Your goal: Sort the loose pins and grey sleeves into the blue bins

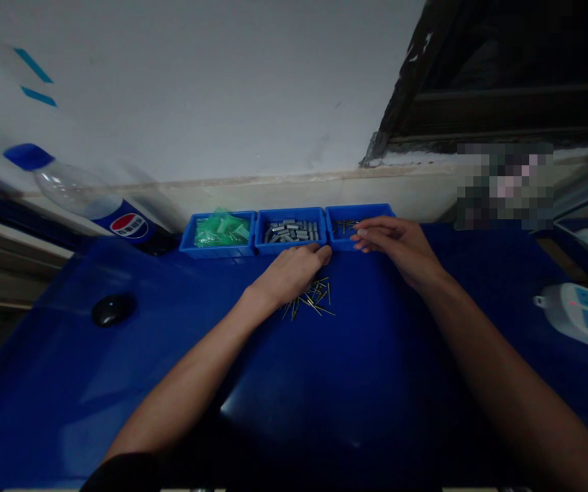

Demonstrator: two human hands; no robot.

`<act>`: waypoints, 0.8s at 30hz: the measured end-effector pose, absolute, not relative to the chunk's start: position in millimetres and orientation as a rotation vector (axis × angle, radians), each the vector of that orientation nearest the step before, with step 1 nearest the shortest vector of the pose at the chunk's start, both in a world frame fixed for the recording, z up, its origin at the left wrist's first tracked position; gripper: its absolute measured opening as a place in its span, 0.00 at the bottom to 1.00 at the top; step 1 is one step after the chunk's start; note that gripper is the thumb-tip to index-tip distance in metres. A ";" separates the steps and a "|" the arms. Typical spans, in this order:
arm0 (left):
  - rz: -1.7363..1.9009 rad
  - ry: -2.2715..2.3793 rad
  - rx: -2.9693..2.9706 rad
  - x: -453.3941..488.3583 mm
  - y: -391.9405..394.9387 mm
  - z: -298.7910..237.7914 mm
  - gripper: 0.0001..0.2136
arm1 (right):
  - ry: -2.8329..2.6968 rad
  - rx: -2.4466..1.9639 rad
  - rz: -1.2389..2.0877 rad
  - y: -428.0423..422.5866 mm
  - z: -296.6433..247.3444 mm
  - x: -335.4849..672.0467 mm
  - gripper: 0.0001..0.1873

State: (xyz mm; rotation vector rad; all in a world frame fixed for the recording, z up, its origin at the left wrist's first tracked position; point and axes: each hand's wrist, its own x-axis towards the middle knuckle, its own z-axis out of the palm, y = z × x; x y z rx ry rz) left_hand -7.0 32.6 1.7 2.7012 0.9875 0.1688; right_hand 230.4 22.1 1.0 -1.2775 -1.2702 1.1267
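Note:
My left hand (298, 272) is curled at the front of the middle blue bin (287, 250), its fingertips by the corner where that bin meets the right blue bin (390, 209). A loose pile of thin gold-coloured rods (316, 295) lies on the table beside and partly under this hand. Over the front of the right bin, my right hand (399, 244) holds thumb and fingers together in a pinch; whatever is between them is too small to make out. More thin rods (343, 225) lie inside that bin. Small silvery blocks (289, 231) fill the middle bin.
Green plastic packets (222, 229) heap in the left blue bin (216, 253). A cola bottle (104, 208) leans in view at the left, behind a black mouse (110, 311). On the right lies a white power strip (583, 314). A wall (232, 102) rises behind the blue table (324, 389).

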 end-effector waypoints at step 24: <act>0.814 0.829 2.395 -12.5 37.0 18.7 0.06 | -1.489 -1.216 1.360 14.3 0.0 216.0 0.07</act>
